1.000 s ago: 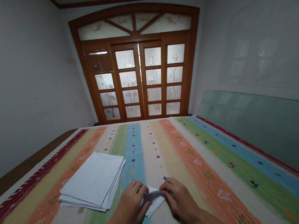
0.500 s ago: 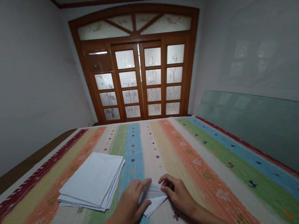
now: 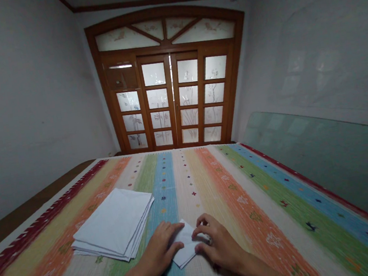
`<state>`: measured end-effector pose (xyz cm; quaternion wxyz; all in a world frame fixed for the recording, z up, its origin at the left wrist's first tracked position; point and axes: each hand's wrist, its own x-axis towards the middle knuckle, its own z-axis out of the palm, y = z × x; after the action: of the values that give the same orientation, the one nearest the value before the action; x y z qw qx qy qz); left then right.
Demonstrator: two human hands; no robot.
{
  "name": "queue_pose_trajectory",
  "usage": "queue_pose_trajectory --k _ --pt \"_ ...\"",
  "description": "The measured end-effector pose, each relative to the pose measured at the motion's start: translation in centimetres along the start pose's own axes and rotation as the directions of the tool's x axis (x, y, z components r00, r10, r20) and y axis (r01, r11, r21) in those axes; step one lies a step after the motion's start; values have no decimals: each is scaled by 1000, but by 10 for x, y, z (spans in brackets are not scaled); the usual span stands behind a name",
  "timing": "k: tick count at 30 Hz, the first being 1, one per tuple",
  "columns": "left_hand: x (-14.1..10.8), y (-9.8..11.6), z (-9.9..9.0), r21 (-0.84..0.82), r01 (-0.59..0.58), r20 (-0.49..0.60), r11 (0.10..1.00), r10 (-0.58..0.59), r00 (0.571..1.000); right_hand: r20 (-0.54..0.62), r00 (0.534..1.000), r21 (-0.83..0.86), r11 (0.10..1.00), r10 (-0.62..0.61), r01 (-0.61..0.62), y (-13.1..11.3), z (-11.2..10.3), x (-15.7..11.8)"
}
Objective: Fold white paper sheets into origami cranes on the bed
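A small folded white cloth [image 3: 185,246] lies on the striped bedspread [image 3: 189,178] between my hands, its point toward me. My left hand [image 3: 159,249] presses its left edge with the fingers together. My right hand [image 3: 216,245] holds its right corner, with the fingertips curled over the fold. Part of the cloth is hidden under both hands. Just left of my left hand lies a stack of folded white cloths [image 3: 114,224], not touching it.
The bedspread runs to the far wall, with a dark wooden edge [image 3: 33,207] along its left side. A large glass pane [image 3: 319,161] leans against the right wall. Wooden glazed doors [image 3: 173,96] stand beyond the far end.
My right hand has moved left over the small cloth. The cloth now looks narrower and more upright under my fingers. The stack has not moved.
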<state>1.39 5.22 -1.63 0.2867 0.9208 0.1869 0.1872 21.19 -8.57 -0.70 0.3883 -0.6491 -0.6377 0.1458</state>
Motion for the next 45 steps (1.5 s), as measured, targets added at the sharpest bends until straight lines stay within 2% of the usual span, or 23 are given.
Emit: queue_pose_trajectory --k 3,7,13,15,21,27,31,34,37,45 --pt "1 0 2 26 3 -8 1000 -2 1000 69 998 -52 999 -1 4 -3 0 -4" --pt "2 1 4 66 25 -27 998 -23 999 66 998 -35 999 2 0 -5 1 -6" --pt "0 6 0 120 50 -64 992 -42 997 75 989 -3 992 -124 125 -3 -3 -7" --pt "-1 9 -2 117 41 -70 992 -33 997 62 989 -23 991 -132 134 0 -5 -7" --pt "0 18 -9 118 125 -42 985 -121 992 -8 996 -103 991 -85 84 10 -2 -6" --pt "0 26 -15 168 127 11 978 -131 991 -2 997 -120 990 -75 74 10 -1 -6" --pt "0 22 -17 108 106 -52 988 -101 994 17 997 -94 992 -78 79 1 -3 -7" --pt "1 17 -15 84 143 -57 986 -139 989 16 998 -92 994 -61 62 -1 0 -9" --pt "2 15 -13 84 166 -27 983 -164 986 30 999 -120 992 -44 47 3 5 -12" --pt "1 17 -11 99 160 -72 982 -154 986 109 994 -187 982 -15 35 14 14 -18"
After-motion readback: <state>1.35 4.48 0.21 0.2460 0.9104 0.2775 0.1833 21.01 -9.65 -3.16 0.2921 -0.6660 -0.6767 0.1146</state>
